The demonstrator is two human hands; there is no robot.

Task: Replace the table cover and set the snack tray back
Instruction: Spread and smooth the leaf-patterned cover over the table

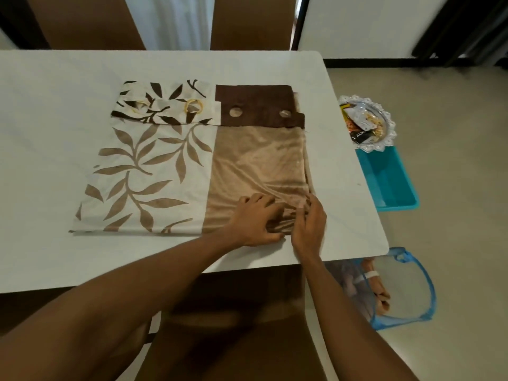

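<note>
A folded cover (170,166) lies flat on the white table (55,86). Its left half is cream with brown leaves, its right half tan with a dark brown band and eyelets at the far end. My left hand (255,221) and my right hand (309,224) meet at the cover's near right corner, each pinching bunched tan fabric there. The snack tray (367,123), clear with a lacy rim and holding packets, sits off the table to the right, on top of a blue bin.
The blue bin (390,180) stands on the floor by the table's right edge. A blue mesh bag (395,290) with cloth inside sits near the table's front right corner. Brown chairs (253,23) stand behind the table and one (233,339) below me.
</note>
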